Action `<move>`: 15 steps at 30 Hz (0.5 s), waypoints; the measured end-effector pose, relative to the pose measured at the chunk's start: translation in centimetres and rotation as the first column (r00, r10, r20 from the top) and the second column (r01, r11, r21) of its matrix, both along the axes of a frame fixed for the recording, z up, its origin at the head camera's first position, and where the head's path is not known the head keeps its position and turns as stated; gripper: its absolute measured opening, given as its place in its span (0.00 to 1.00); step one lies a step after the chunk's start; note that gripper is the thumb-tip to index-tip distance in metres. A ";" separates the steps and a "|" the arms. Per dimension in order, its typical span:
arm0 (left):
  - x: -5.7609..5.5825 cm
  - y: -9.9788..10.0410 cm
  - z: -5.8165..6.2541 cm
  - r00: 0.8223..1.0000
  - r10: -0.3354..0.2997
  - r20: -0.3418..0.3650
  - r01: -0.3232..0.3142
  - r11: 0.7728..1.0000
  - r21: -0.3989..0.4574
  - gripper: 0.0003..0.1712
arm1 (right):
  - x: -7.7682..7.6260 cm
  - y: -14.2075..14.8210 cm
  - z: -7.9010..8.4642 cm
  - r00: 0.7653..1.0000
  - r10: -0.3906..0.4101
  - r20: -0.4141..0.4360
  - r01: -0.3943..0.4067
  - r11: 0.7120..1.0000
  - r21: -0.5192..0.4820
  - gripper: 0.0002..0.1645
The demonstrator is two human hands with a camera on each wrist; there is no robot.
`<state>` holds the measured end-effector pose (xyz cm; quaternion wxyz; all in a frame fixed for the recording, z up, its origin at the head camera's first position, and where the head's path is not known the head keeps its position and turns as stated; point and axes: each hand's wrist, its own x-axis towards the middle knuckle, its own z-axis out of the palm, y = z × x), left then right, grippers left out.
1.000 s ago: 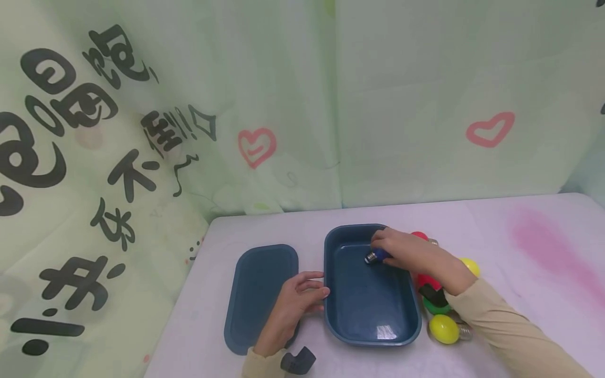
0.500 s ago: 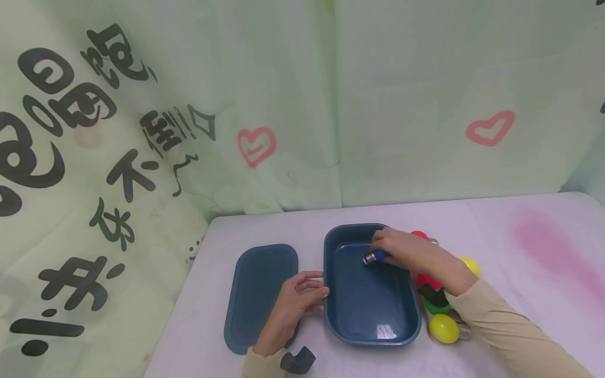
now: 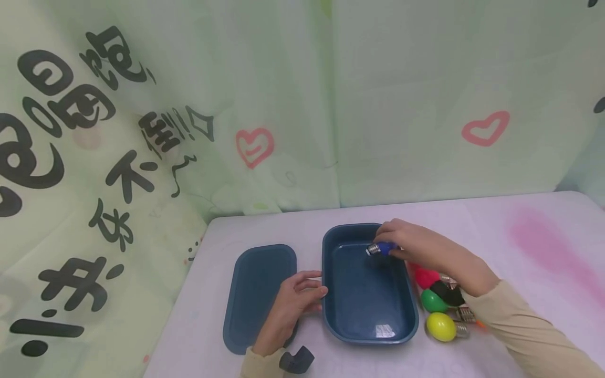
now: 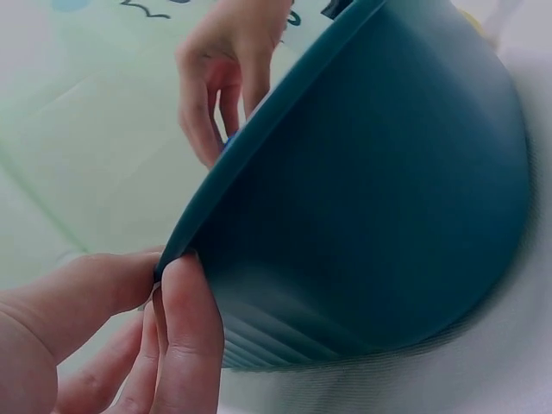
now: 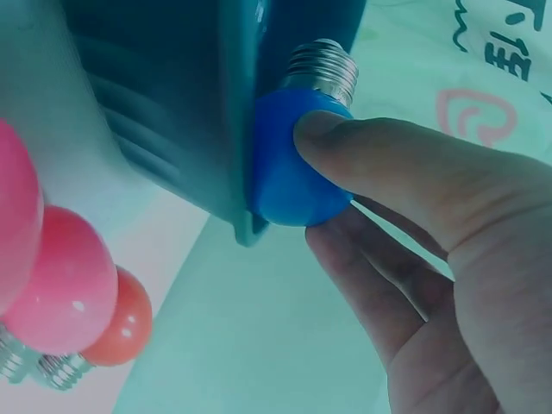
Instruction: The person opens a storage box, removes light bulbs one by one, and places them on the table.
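Observation:
A blue light bulb (image 5: 302,159) with a silver screw base is pinched between thumb and fingers of my right hand (image 3: 425,249). It hangs over the far right rim of a dark blue rectangular box (image 3: 371,294), base pointing left. On the box's left side, my left hand (image 3: 293,304) pinches the rim between thumb and a finger, as the left wrist view shows (image 4: 185,293). Several bulbs lie on the table right of the box, among them a red bulb (image 3: 425,277), a green bulb (image 3: 433,301) and a yellow bulb (image 3: 441,326). My right forearm hides part of the group.
A flat dark blue lid (image 3: 257,289) lies on the white-covered table (image 3: 203,336), left of the box and partly under my left forearm in view. A pale green curtain (image 3: 402,105) with hearts and black lettering stands behind and to the left.
My right hand has risen out of the box and shifted slightly right with the blue bulb in its grip. More of the red and green bulbs shows. The left hand stays at the rim.

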<state>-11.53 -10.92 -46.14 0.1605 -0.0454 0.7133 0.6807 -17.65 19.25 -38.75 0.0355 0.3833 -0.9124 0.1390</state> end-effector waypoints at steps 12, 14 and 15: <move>0.0 -0.1 -0.1 1.000 -0.009 -0.019 0.009 1.000 -0.004 0.28 | 0.7 1.8 1.4 0.998 -0.059 -0.027 0.058 0.998 -0.015 0.24; 0.0 -0.1 -0.1 1.000 -0.012 -0.020 0.012 1.000 -0.004 0.28 | 0.8 2.2 1.5 0.997 -0.072 -0.028 0.071 0.997 -0.017 0.24; 0.0 -0.1 0.0 1.000 -0.013 -0.020 0.013 1.000 -0.002 0.28 | 0.9 2.5 1.5 0.996 -0.082 -0.025 0.082 0.997 -0.016 0.24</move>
